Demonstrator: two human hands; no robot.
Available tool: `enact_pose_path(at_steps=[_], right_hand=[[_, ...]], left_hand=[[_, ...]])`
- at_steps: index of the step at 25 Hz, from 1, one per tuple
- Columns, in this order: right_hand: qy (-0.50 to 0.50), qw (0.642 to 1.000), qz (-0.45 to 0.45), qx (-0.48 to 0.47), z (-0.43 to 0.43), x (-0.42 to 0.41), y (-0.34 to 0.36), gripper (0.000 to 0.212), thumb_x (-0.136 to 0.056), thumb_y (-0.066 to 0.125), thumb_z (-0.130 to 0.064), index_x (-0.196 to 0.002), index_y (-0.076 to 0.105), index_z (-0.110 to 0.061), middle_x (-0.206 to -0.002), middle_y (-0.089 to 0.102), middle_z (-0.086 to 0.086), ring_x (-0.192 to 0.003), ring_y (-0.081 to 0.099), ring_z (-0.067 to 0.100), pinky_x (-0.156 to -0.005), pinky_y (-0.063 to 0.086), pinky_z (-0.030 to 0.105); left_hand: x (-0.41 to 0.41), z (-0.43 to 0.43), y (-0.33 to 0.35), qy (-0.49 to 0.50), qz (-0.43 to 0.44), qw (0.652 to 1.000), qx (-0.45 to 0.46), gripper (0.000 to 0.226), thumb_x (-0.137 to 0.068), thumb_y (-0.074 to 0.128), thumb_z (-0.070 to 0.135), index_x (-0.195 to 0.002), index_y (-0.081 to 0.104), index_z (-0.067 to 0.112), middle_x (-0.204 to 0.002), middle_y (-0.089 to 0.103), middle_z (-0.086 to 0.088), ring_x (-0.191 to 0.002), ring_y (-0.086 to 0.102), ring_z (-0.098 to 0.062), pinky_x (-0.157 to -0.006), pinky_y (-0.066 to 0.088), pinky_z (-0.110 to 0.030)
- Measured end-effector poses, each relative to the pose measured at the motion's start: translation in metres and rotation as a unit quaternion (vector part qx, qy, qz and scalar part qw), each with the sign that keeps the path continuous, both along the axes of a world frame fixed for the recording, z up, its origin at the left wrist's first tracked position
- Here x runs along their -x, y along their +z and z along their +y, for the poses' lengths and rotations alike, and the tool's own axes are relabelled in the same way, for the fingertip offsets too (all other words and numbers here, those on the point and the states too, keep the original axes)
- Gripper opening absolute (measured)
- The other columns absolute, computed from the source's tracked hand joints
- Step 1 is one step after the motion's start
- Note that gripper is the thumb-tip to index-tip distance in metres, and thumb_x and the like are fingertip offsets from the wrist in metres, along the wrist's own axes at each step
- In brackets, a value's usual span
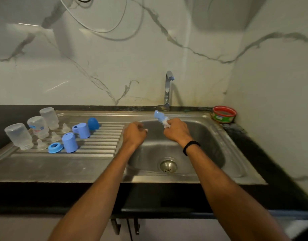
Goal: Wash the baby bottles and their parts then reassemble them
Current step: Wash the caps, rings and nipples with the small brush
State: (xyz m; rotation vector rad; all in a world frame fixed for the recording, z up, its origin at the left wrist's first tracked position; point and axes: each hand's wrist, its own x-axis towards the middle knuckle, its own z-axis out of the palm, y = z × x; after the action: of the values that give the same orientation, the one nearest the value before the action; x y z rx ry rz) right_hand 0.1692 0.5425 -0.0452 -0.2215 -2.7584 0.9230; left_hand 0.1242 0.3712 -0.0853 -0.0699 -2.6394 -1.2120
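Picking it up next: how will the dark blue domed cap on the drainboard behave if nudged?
The domed cap looks like hollow plastic, so probably light and stiff. Its smooth rounded shell may slip when gripped. Tipped on the ridged drainboard, it could roll.

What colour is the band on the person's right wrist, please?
The thin wristband is black; head view.

Curled left hand [135, 134] hides its palm — contents can't tell. Lower end of brush [158, 116] buried in right hand [177, 132]. Print on bottle label [35, 127] unreadable — too small.
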Motion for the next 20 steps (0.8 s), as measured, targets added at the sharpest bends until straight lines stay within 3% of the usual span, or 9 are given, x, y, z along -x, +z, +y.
enact_pose_path(at_steps=[4,7,10,14,16,20], right_hand=[[-0.013,1.0,-0.002,-0.021,0.024,-0.025,0.003,0.015,-0.085,0.06,-0.013,-0.096,0.07,-0.011,-0.08,0.061,0.003,-0.079,0.061,0.023,-0.051,0.036,0.022],[-0.031,0.999,-0.005,-0.012,0.037,-0.039,0.001,0.016,-0.087,0.06,-0.014,-0.1,0.069,-0.01,-0.082,0.06,0.002,-0.073,0.056,0.018,-0.054,0.038,0.022],[-0.065,0.998,-0.006,0.013,0.049,-0.049,-0.006,0.021,-0.086,0.062,-0.013,-0.106,0.068,-0.01,-0.084,0.061,0.002,-0.068,0.054,0.015,-0.047,0.034,0.02],[-0.108,0.993,0.019,0.032,0.063,-0.06,-0.014,0.024,-0.094,0.06,-0.025,-0.111,0.067,-0.009,-0.093,0.065,0.007,-0.08,0.059,0.021,-0.059,0.039,0.022],[-0.132,0.99,0.03,0.034,0.069,-0.066,-0.02,0.029,-0.097,0.058,-0.032,-0.109,0.066,-0.008,-0.091,0.063,0.007,-0.078,0.056,0.02,-0.057,0.037,0.024],[-0.153,0.988,0.027,-0.005,0.079,-0.076,-0.023,0.026,-0.1,0.051,-0.025,-0.112,0.064,-0.005,-0.101,0.067,0.013,-0.083,0.057,0.025,-0.064,0.038,0.029]], left_hand=[[-0.016,0.028,-0.003,-0.011,-0.004,1.0,-0.02,0.036,-0.088,0.075,0.026,-0.121,0.071,0.013,-0.115,0.074,-0.009,-0.11,0.068,-0.024,-0.1,0.053,-0.038],[-0.025,0.041,0.0,-0.018,-0.003,1.0,-0.015,0.036,-0.089,0.074,0.026,-0.121,0.07,0.013,-0.115,0.074,-0.009,-0.11,0.068,-0.024,-0.099,0.054,-0.039],[-0.032,0.05,0.002,-0.021,-0.004,1.0,-0.022,0.034,-0.09,0.073,0.025,-0.122,0.07,0.012,-0.117,0.073,-0.009,-0.111,0.067,-0.025,-0.101,0.053,-0.039],[-0.037,0.06,0.002,-0.027,-0.018,0.999,-0.031,0.033,-0.091,0.073,0.024,-0.121,0.07,0.012,-0.119,0.072,-0.008,-0.114,0.066,-0.025,-0.103,0.051,-0.04],[-0.04,0.067,0.0,-0.035,-0.021,0.998,-0.038,0.032,-0.091,0.073,0.023,-0.12,0.069,0.012,-0.119,0.072,-0.008,-0.115,0.065,-0.024,-0.104,0.05,-0.041],[-0.048,0.079,0.0,-0.049,-0.017,0.998,-0.044,0.029,-0.092,0.071,0.02,-0.119,0.069,0.011,-0.118,0.071,-0.008,-0.114,0.064,-0.024,-0.1,0.049,-0.036]])
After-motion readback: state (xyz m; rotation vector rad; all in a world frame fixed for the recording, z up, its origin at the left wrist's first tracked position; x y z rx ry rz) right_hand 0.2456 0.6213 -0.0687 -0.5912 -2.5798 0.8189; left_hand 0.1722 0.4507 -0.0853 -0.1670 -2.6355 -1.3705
